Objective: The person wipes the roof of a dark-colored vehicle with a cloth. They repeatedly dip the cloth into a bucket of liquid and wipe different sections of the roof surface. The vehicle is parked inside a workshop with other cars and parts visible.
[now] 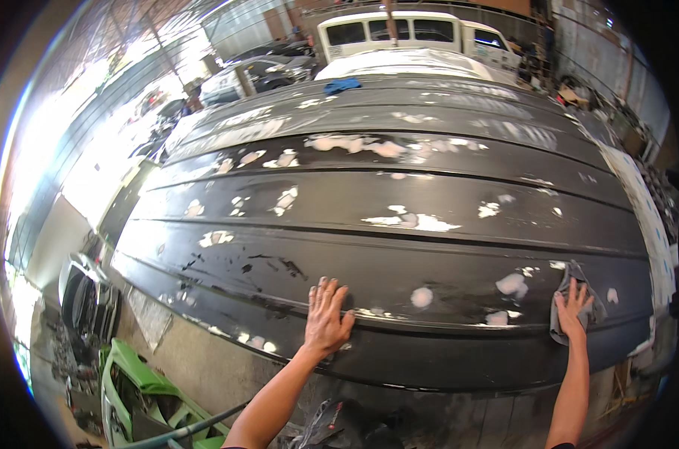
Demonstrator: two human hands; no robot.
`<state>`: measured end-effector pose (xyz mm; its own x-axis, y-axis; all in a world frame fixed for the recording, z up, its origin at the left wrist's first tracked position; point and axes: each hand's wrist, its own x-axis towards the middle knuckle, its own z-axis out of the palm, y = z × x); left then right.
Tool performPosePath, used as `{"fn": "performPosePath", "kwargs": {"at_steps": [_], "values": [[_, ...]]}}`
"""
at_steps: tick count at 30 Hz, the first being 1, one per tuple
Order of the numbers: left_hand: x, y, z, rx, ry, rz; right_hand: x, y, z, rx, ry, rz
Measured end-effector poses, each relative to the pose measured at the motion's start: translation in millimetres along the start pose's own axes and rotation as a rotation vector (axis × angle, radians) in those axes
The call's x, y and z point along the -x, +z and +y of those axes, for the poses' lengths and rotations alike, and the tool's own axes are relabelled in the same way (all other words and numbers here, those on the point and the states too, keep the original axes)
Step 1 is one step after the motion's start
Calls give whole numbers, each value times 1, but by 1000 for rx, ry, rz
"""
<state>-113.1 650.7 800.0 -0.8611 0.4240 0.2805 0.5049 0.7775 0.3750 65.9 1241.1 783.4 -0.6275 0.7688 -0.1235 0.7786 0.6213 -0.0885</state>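
Note:
A wide, dark, ribbed vehicle roof spreads in front of me, with pale filler patches and bare shiny spots scattered over it. My left hand lies open on its near part, palm down and fingers stretched out, with nothing held. Over at the right, my right hand holds a crumpled grey cloth against the panel, its fingers spread over the fabric. Close to the cloth are a pale filler patch and a smaller one near the rib. Dark wet-looking streaks mark the panel left of my left hand.
A blue cloth rests on the roof's far part. Masking paper runs along the right edge. A green body part stands on the floor at lower left, near a hose. A white van and parked cars are beyond.

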Motion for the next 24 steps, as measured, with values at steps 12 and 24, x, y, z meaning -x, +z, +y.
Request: {"fn": "performPosePath", "kwargs": {"at_steps": [12,24], "values": [[9,-12,-8,266,55,128,-3,60,-79,72,-260,133],[88,-90,-157,-82,-273,284,81,30,-251,213,-262,60]]}}
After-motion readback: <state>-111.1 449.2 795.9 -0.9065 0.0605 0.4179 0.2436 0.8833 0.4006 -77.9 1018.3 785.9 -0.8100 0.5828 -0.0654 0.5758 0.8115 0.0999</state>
